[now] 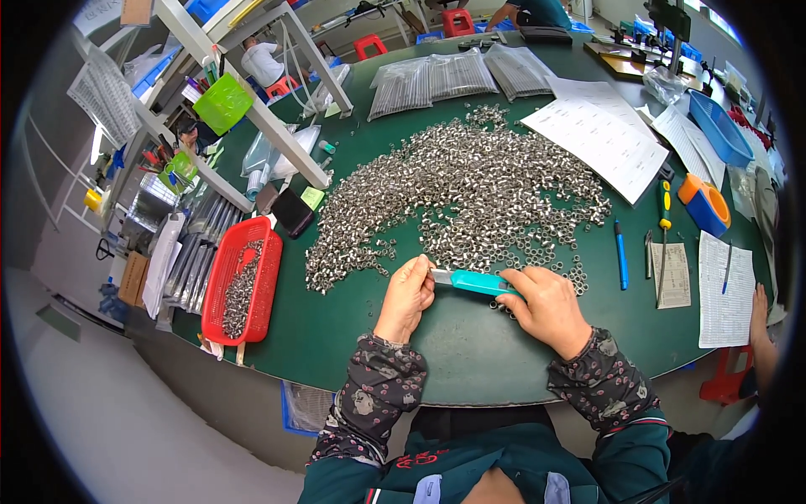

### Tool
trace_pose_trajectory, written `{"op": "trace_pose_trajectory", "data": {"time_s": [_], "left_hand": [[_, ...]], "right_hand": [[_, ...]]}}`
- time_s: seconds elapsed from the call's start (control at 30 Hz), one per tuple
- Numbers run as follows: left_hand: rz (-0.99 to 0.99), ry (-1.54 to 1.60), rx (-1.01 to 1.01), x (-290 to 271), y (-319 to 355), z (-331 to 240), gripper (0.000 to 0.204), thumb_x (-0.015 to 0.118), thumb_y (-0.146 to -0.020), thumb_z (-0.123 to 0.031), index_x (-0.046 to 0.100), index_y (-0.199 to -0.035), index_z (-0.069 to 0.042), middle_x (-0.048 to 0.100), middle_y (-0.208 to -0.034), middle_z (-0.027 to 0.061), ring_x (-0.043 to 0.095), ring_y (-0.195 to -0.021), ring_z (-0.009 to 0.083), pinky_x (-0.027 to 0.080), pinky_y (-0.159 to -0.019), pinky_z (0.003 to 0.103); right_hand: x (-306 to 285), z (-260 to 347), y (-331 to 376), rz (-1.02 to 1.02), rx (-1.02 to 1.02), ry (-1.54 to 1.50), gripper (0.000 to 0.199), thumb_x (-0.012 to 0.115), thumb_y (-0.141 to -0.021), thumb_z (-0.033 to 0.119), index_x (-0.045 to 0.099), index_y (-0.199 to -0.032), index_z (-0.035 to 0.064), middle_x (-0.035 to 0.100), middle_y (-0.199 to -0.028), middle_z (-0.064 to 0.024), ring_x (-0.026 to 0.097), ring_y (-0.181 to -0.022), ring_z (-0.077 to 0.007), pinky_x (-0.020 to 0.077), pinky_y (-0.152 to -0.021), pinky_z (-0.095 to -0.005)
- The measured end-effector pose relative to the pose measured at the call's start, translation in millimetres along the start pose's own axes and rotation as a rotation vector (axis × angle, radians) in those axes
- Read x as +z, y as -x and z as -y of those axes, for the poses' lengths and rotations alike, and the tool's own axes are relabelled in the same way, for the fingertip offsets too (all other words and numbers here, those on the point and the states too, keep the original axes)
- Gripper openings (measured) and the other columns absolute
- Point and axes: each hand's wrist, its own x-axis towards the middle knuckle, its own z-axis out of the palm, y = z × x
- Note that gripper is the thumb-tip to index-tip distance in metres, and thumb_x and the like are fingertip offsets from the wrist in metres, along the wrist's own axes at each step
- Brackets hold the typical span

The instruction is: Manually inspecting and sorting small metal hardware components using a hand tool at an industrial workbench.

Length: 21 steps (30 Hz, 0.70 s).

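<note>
My right hand [547, 306] grips a teal utility knife [480, 282], its blade extended and aimed left. At the blade's tip, the fingers of my left hand [406, 301] are pinched together. Whatever they hold is too small and too hidden to name. Just beyond both hands, a broad heap of small shiny metal rings [470, 181] spreads over the green tabletop [470, 361]. Several loose rings lie beside and under my right hand.
At the left edge stands a red basket [273, 269] partly filled with metal parts. On the right lie a blue pen [620, 256], a screwdriver [664, 202], a tape roll [703, 204] and paper sheets [600, 139]. Bagged rods [432, 84] sit behind the heap. Someone's arm [760, 323] rests at far right.
</note>
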Motion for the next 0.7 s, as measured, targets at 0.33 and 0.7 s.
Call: {"op": "trace_pose_trajectory", "data": {"time_s": [0.33, 0.7], "left_hand": [[0.076, 0.174, -0.074, -2, 4, -4, 0.031, 0.043, -0.093, -0.031, 0.049, -0.076, -0.007, 0.044, -0.063, 0.0007, 0.031, -0.044, 0.0041, 0.022, -0.035, 0.017], [-0.279, -0.792, 0.374, 7, -9, 0, 0.009, 0.057, -0.083, -0.012, 0.058, -0.086, -0.003, 0.044, -0.058, -0.0049, 0.036, -0.044, 0.0049, 0.03, -0.042, 0.022]], "right_hand": [[-4, -4, -4, -0.242, 0.066, -0.164, 0.023, 0.067, -0.072, 0.014, 0.058, -0.091, 0.0039, 0.056, -0.071, -0.0117, 0.055, -0.063, -0.029, 0.0427, -0.055, -0.0365], [-6, -7, -8, -0.298, 0.033, -0.155, 0.024, 0.067, -0.071, 0.013, 0.058, -0.091, 0.0044, 0.053, -0.067, -0.0101, 0.053, -0.059, -0.0268, 0.0406, -0.052, -0.0355]]}}
